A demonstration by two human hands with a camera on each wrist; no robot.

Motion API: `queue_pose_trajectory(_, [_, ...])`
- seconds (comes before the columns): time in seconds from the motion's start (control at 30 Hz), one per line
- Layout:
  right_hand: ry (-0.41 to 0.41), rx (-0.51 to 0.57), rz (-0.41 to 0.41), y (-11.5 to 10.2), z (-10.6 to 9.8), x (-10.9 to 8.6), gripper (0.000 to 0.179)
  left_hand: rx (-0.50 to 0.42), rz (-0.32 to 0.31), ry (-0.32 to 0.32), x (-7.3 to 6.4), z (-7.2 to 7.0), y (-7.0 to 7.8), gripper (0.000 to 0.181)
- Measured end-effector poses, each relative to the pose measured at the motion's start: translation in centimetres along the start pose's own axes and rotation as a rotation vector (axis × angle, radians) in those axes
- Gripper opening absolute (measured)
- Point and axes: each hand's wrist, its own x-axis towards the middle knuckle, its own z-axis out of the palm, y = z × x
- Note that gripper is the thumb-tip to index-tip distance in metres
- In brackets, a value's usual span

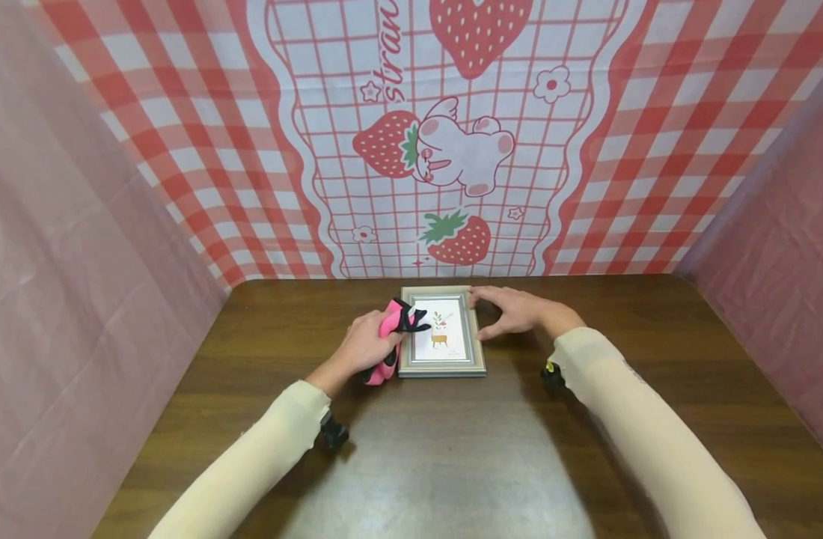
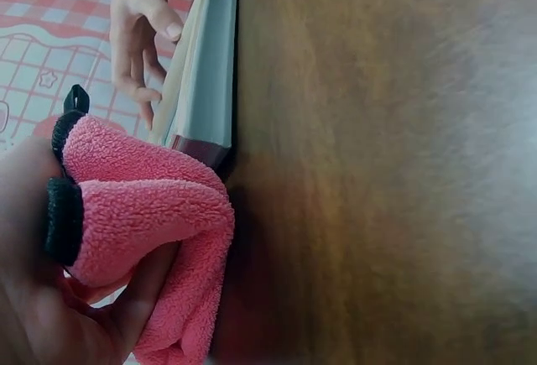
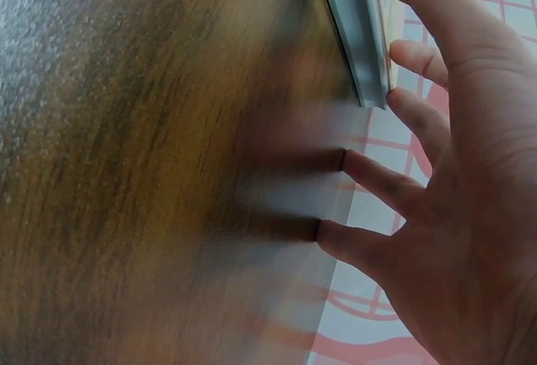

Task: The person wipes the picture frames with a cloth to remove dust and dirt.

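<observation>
A picture frame (image 1: 442, 367) with a pale moulding lies flat near the back of the table, showing a print (image 1: 445, 329) of a plant in an orange pot. My left hand (image 1: 366, 343) grips a bunched pink towel (image 1: 388, 323) with black edging at the frame's left side. The towel's plush folds fill the lower left of the left wrist view, and part of it overlaps the print. At the frame's right side is my right hand (image 1: 517, 311), thumb and fingers spread. In the right wrist view, some fingertips (image 3: 404, 103) are at the frame's edge and others rest on the table.
The brown wooden table (image 1: 452, 449) ends at the back against a red-and-white strawberry cloth (image 1: 452, 150). Pink cloth walls (image 1: 68, 262) rise on both sides. Small black devices (image 1: 334, 432) hang below the cream sleeves.
</observation>
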Motion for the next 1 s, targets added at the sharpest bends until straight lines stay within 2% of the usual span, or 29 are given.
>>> queue_pose_trajectory(0.27, [0.007, 0.003, 0.004, 0.0, 0.0, 0.1, 0.060, 0.082, -0.006, 0.039, 3.5, 1.7, -2.3, 0.038])
queue_pose_trajectory(0.43, [0.000, 0.012, 0.008, 0.0, 0.0, 0.1, 0.061, 0.090, -0.039, 0.035, 4.7, 1.7, -2.2, 0.038])
queue_pose_trajectory(0.5, [-0.001, 0.009, 0.012, 0.0, 0.0, 0.2, 0.061, 0.092, -0.046, 0.033, 4.8, 1.4, -1.8, 0.040])
queue_pose_trajectory(0.73, [0.000, 0.020, 0.009, 0.0, 0.0, 0.1, 0.062, 0.041, -0.096, -0.026, 3.5, -1.1, 2.0, 0.044])
queue_pose_trajectory(0.8, [0.000, 0.022, 0.009, 0.0, 0.0, 0.0, 0.062, 0.067, -0.061, -0.001, 4.2, -0.6, 1.2, 0.044])
queue_pose_trajectory(0.87, [-0.002, 0.020, 0.010, 0.0, 0.0, 0.0, 0.063, 0.065, -0.090, -0.018, 4.2, -1.0, 2.0, 0.042])
queue_pose_trajectory(0.9, [-0.004, 0.019, 0.011, 0.0, 0.0, 0.0, 0.063, 0.068, -0.079, -0.001, 4.4, -0.8, 1.7, 0.041])
queue_pose_trajectory(0.97, [-0.009, 0.016, 0.011, -0.1, -0.1, -0.1, 0.063, 0.070, -0.085, 0.007, 4.1, -1.0, 2.1, 0.041])
queue_pose_trajectory(1.0, [-0.011, 0.015, 0.010, -0.1, -0.2, -0.1, 0.063, 0.067, -0.108, -0.001, 3.6, -1.4, 2.9, 0.041])
